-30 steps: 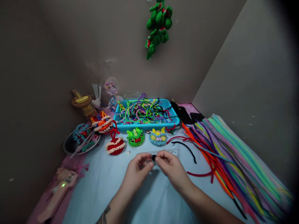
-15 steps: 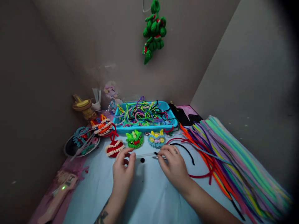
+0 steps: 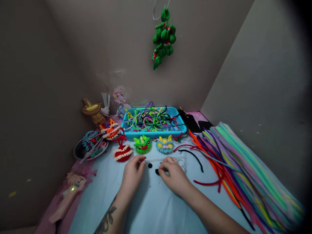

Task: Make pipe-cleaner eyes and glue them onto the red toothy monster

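Note:
My left hand (image 3: 133, 174) rests on the pale blue table (image 3: 151, 208), fingers loosely apart and holding nothing, its tips beside the left end of a clear plastic ruler (image 3: 179, 161). A small black round piece (image 3: 150, 165) lies free on the table just right of those fingertips. My right hand (image 3: 173, 175) is lowered to the table, and its thumb and fingers pinch a second small black piece (image 3: 157, 171). The two hands are a few centimetres apart.
Beyond the hands stand red (image 3: 122, 153), green (image 3: 142, 145) and blue (image 3: 165, 145) pipe-cleaner figures and a blue tray (image 3: 181, 129) of scraps. Long pipe cleaners (image 3: 243, 169) fill the right side. A bowl (image 3: 81, 156) and glue gun (image 3: 69, 195) sit left.
The hands came apart from a shared pinch on a black piece. One black piece now lies on the table; my right hand has come down with another.

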A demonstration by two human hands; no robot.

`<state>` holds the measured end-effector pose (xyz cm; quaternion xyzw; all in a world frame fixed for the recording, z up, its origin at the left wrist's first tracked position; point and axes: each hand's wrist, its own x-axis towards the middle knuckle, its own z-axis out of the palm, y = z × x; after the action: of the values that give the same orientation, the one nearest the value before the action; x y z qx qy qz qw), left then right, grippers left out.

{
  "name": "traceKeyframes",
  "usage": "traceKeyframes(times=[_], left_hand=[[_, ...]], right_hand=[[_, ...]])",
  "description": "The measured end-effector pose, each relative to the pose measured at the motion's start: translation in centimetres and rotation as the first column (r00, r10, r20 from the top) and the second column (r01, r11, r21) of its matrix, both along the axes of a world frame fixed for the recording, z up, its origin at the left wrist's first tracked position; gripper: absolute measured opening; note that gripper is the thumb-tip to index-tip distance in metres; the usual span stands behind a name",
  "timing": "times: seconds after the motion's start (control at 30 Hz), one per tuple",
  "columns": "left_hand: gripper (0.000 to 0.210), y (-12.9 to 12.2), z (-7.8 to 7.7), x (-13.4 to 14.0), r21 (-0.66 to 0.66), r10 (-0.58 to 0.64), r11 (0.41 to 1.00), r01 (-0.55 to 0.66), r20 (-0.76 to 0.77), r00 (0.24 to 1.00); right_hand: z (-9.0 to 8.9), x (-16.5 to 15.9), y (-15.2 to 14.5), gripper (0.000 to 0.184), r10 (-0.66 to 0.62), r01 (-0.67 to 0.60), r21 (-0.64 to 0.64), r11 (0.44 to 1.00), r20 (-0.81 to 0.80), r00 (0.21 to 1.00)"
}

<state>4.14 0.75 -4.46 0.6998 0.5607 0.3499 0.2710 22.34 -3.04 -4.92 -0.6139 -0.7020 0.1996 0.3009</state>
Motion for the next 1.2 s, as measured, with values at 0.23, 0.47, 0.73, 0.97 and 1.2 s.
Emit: traceKeyframes(times=[0.23, 0.47, 0.73, 0.97, 1.2], left_hand=[[0.036, -0.9, -0.2, -0.1, 0.02, -0.226, 0.966, 0.257, -0.414, 0.882], [0.038, -1.7, 1.0, 0.6, -0.027, -0.256, 0.939, 0.342, -0.72, 0.645], [0.042, -1.8, 1.3, -0.3, -0.018, -0.239, 0.956, 0.294, -0.63, 0.739], [0.045, -1.6, 1.0, -1.3, 0.028, -0.237, 0.95, 0.312, -0.585, 0.775], [0.054, -4.0, 0.0, 1.5, 0.509, -0.125, 0.814, 0.278, -0.315, 0.941]], right_hand=[[0.5, 1.9, -0.3, 0.031, 0.01, -0.016, 0.046, 0.999, 0.131, 0.991], [0.8, 1.5, -1.6, 0.043, 0.215, -0.192, -0.105, 0.976, 0.307, 0.927], [0.5, 0.3, -1.5, 0.055, 0.272, -0.21, -0.2, 0.957, 0.371, 0.888], [0.2, 1.0, -1.4, 0.059, 0.216, -0.195, -0.111, 0.975, 0.238, 0.947], [0.4, -0.8, -0.6, 0.033, -0.065, 0.003, -0.116, 0.993, -0.534, 0.843]])
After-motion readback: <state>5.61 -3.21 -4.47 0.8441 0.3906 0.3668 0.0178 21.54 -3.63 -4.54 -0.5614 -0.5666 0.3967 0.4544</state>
